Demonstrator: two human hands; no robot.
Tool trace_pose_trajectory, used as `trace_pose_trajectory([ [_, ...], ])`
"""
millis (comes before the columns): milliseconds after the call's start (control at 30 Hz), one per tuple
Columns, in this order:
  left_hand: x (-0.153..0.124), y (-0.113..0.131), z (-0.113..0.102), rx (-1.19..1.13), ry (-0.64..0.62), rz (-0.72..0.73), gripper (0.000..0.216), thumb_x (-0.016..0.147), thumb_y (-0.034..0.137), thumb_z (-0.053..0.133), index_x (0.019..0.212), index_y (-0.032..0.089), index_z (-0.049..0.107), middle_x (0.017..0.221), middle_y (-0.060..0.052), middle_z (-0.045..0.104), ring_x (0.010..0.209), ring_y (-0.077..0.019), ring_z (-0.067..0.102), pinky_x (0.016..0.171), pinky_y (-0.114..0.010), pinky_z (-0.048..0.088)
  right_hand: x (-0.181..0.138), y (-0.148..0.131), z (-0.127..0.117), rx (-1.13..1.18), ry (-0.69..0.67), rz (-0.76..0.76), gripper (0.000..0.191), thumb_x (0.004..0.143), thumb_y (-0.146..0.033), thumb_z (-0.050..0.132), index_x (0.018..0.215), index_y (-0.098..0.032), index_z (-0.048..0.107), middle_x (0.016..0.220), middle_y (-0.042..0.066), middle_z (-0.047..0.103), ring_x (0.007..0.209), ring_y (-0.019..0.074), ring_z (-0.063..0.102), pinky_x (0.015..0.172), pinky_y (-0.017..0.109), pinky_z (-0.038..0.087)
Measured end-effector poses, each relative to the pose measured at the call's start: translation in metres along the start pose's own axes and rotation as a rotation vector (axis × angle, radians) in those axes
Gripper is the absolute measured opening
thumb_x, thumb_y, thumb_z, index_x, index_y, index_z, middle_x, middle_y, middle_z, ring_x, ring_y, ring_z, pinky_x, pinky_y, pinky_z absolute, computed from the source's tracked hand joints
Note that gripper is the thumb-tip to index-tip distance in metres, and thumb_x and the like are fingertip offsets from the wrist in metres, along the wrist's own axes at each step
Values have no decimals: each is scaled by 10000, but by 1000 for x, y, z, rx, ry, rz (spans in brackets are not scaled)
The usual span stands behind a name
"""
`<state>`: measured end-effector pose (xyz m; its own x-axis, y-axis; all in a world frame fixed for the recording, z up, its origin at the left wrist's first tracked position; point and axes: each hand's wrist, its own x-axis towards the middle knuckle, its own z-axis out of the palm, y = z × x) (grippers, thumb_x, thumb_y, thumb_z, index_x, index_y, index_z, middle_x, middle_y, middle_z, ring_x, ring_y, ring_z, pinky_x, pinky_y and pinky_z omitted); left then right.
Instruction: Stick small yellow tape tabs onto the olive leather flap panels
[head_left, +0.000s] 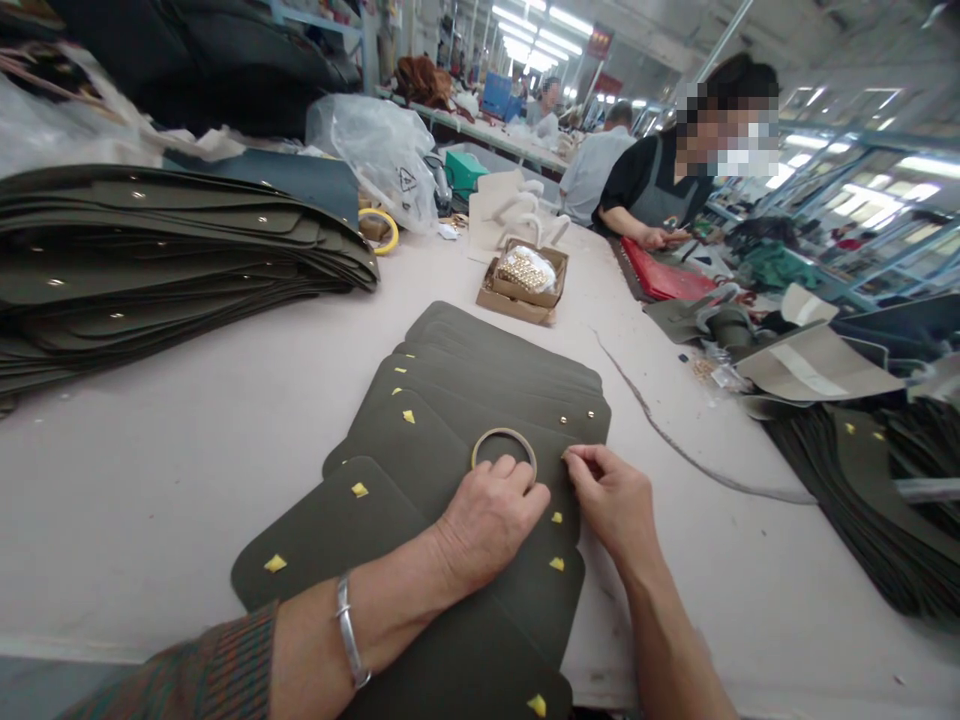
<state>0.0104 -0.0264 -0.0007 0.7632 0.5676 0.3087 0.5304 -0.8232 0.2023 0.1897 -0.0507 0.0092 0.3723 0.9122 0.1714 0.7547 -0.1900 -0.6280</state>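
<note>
Several dark olive panels (442,430) with rounded corners lie fanned out in overlapping layers on the table in front of me. Small yellow tape pieces (360,489) are stuck near the edges of many of them. My left hand (495,515) is closed around a narrow roll of tape (504,434) and rests over the middle of the panels. At the right edge of the stack, my right hand (611,495) pinches a tiny yellow bit of tape at its fingertips. Two small gold studs (577,417) show on a panel just beyond it.
A thick pile of folded olive panels (150,270) stands at the left. Cardboard boxes with gold hardware (525,272) sit at the back, near a yellow tape roll (379,231). More panels (862,480) lie at right, by a cord (675,455). A co-worker (667,170) handles something red beyond.
</note>
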Motion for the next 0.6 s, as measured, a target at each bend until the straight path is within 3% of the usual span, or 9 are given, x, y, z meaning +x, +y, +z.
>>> trace_pose_trajectory([
  [133,-1,0,0,-3,-11,8,94,916,192,477,832,190,519,857,-36,544,811,-221,503,652,-340,469,3,1,2,-132,15,-104,244,831,-360,511,893,-202,687,759,43,725,670,192,674,666,306,497],
  [233,-2,1,0,-5,-27,-4,92,918,194,475,841,191,526,867,-42,541,824,-224,498,653,-338,471,1,6,1,-89,23,-16,376,818,-421,564,1106,-184,613,611,-2,677,560,185,648,602,296,492],
  [367,-2,1,0,-15,-39,-24,83,912,200,491,840,191,533,864,-46,530,840,-226,490,660,-335,477,-9,16,-5,101,12,79,358,832,-496,560,960,-173,648,650,24,692,560,177,650,572,282,509],
  [500,-1,2,-2,-16,-44,-39,87,905,177,491,832,188,537,850,-48,530,836,-230,487,664,-342,488,-17,17,-4,-64,77,-149,280,876,-410,528,880,-186,696,834,65,732,711,188,673,704,301,508],
  [600,-1,2,-3,-21,-46,-37,95,899,168,490,819,186,538,837,-50,531,825,-232,488,655,-342,488,-15,13,0,-205,118,-267,272,910,-354,484,896,-183,695,874,68,732,755,183,674,717,288,489],
])
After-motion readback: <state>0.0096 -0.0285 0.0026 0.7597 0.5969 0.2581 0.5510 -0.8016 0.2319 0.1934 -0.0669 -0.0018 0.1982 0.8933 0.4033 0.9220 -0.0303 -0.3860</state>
